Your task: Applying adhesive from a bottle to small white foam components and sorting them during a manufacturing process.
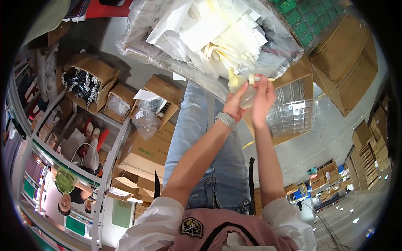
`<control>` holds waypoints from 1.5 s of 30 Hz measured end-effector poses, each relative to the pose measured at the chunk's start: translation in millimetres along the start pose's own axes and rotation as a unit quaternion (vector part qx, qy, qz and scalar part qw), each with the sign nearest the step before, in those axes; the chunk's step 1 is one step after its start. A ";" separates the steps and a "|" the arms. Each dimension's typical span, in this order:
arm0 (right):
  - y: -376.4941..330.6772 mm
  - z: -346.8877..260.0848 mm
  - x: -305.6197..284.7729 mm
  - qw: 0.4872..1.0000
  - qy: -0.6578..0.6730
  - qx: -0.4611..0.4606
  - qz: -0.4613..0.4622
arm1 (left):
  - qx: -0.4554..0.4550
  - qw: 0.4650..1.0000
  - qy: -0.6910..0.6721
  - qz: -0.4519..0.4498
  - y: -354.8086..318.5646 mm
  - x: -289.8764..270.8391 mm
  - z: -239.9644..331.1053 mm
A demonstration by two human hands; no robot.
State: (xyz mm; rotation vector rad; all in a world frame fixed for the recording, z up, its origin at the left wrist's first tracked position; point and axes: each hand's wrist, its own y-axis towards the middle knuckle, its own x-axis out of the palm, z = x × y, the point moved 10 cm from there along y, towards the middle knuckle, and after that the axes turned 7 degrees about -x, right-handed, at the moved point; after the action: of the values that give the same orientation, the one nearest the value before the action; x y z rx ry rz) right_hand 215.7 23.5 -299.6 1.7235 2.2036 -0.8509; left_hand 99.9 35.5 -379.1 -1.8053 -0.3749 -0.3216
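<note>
My left hand [233, 105], with a white watch at the wrist, and my right hand [264, 97] meet around a small translucent, pale yellow plastic piece [248, 95]. Both hands have fingers closed on it. My right fingers also pinch a thin pale strip at its top. The piece is held just below the edge of a large clear plastic bag [276, 54] full of white and cream plastic parts [213, 31]. My jeans show underneath my forearms.
A cardboard box holding clear plastic trays [293, 109] lies right of my hands. Green circuit boards [302, 19] and big cardboard boxes [347, 62] are at the upper right. Open boxes [88, 79] and metal shelving [104, 167] fill the left.
</note>
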 end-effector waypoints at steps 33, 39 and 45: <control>68.7 32.5 -8.5 0.993 0.096 -0.039 -0.064 | -0.063 0.997 0.022 -0.040 15.8 -5.9 10.7; 11.8 95.5 64.6 0.899 0.274 0.325 -0.109 | -0.075 0.995 -0.009 -0.060 51.9 -27.0 13.6; 47.5 47.7 19.6 0.926 0.269 0.256 -0.061 | -0.084 0.994 0.067 0.010 30.3 -38.9 23.5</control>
State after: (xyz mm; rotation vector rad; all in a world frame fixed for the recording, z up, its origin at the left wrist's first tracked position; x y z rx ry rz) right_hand 246.2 19.6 -362.6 2.3071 2.6197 -1.1826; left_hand 77.5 47.5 -427.5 -1.9381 -0.2417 -0.4697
